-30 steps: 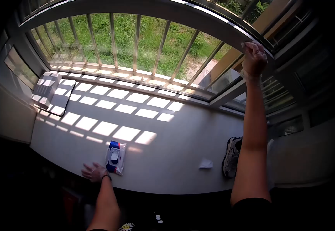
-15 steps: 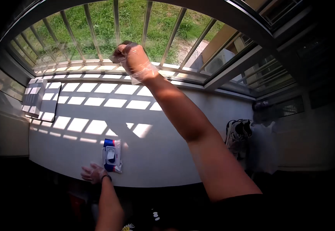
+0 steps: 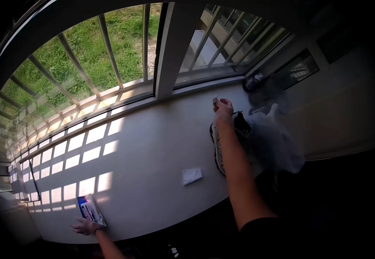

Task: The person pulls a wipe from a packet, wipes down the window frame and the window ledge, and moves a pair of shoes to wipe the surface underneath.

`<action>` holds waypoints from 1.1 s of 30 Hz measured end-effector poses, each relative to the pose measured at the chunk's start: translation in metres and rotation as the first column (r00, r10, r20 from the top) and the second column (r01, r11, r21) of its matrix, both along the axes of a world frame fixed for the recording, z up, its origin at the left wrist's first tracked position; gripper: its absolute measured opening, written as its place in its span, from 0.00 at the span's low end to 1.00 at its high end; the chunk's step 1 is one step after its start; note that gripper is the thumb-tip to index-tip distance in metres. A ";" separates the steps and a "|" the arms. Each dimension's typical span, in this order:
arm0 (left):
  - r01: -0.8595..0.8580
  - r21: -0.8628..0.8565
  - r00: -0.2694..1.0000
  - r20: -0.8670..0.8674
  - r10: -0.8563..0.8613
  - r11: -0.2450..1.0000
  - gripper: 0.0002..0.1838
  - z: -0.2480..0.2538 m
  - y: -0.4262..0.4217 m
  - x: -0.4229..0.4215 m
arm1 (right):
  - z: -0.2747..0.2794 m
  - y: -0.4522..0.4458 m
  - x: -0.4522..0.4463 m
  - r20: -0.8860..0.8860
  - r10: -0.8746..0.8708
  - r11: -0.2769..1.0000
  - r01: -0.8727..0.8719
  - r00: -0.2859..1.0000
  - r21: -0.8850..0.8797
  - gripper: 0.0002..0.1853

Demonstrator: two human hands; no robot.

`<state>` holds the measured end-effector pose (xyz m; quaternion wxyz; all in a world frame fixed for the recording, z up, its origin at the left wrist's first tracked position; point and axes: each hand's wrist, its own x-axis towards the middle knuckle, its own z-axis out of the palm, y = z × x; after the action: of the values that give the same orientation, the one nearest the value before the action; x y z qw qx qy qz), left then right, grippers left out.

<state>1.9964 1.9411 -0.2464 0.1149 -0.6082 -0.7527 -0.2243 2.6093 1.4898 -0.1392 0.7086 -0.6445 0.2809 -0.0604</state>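
The left hand (image 3: pixel 85 226), in a clear thin glove, lies at the lower left of the frame with its fingers spread, against the near end of a blue, red and white soft plastic packet (image 3: pixel 91 210). Its print is too small to read. The right hand (image 3: pixel 223 108), above centre, pinches a small pale scrap (image 3: pixel 216 99); its material I cannot tell. The right forearm partly hides a grey and black shoe (image 3: pixel 217 149), near a cloudy transparent plastic bag (image 3: pixel 281 144). A folded white sheet (image 3: pixel 191 176) lies below centre.
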 end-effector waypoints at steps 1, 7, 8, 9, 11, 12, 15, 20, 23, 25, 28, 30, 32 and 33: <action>0.276 0.104 0.960 0.019 -0.279 0.955 0.32 0.023 -0.014 0.063 | 0.008 -0.013 0.025 -0.008 -0.047 0.999 0.047 0.999 -0.002 0.12; 0.563 -0.249 0.754 -0.234 -0.613 0.788 0.40 0.031 -0.116 0.263 | -0.021 -0.094 0.157 -0.015 -0.225 0.972 0.225 0.974 0.063 0.07; 0.684 -0.297 0.633 -0.213 -0.745 0.666 0.39 0.038 -0.134 0.278 | -0.035 -0.109 0.174 0.028 -0.225 0.972 0.226 0.974 -0.059 0.07; 0.781 -0.342 0.490 -0.182 -0.852 0.523 0.38 0.046 -0.160 0.301 | -0.052 -0.126 0.194 0.070 -0.218 0.957 0.227 0.973 -0.180 0.07; 0.856 -0.390 0.330 -0.091 -0.940 0.338 0.37 0.041 -0.186 0.341 | -0.086 -0.155 0.224 0.098 -0.218 0.922 0.238 0.971 -0.305 0.07; 0.898 -0.417 0.167 0.018 -0.986 0.145 0.36 0.037 -0.194 0.358 | -0.090 -0.160 0.230 0.133 -0.205 0.870 0.242 0.970 -0.429 0.07; 0.869 -0.483 0.140 0.039 -0.989 0.104 0.35 0.035 -0.211 0.386 | -0.080 -0.161 0.235 0.200 -0.315 0.796 0.373 0.928 -0.476 0.07; 0.871 -0.485 0.124 0.058 -0.991 0.081 0.34 0.036 -0.211 0.391 | -0.080 -0.165 0.254 0.290 -0.143 0.528 0.321 0.946 -0.786 0.10; 0.846 -0.526 0.142 0.058 -0.988 0.091 0.35 0.035 -0.211 0.391 | -0.092 -0.161 0.278 0.292 -0.213 0.451 0.359 0.932 -0.817 0.12; 0.847 -0.524 0.141 0.053 -0.989 0.093 0.36 0.032 -0.210 0.391 | -0.104 -0.159 0.286 0.231 -0.076 0.377 0.243 0.970 -0.894 0.13; 0.855 -0.514 0.113 0.046 -0.992 0.074 0.37 0.030 -0.208 0.392 | -0.088 -0.146 0.288 -0.064 -0.173 0.024 -0.061 0.983 -0.998 0.11; 0.841 -0.536 0.118 0.047 -0.992 0.075 0.37 0.030 -0.209 0.394 | -0.084 -0.148 0.291 -0.118 -0.203 0.025 -0.115 0.972 -0.993 0.12; 0.824 -0.557 0.143 0.029 -0.989 0.103 0.37 0.037 -0.209 0.394 | -0.080 -0.145 0.292 -0.176 -0.201 0.084 -0.162 0.964 -0.983 0.12; 0.833 -0.544 0.142 0.044 -0.989 0.095 0.37 0.041 -0.211 0.399 | -0.077 -0.145 0.288 -0.119 -0.149 0.077 -0.109 0.982 -0.991 0.11</action>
<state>2.3955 1.7298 -0.2050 -0.0699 -0.9786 -0.1891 0.0412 2.8978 1.3444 -0.2165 0.0504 -0.9521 0.2395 -0.1834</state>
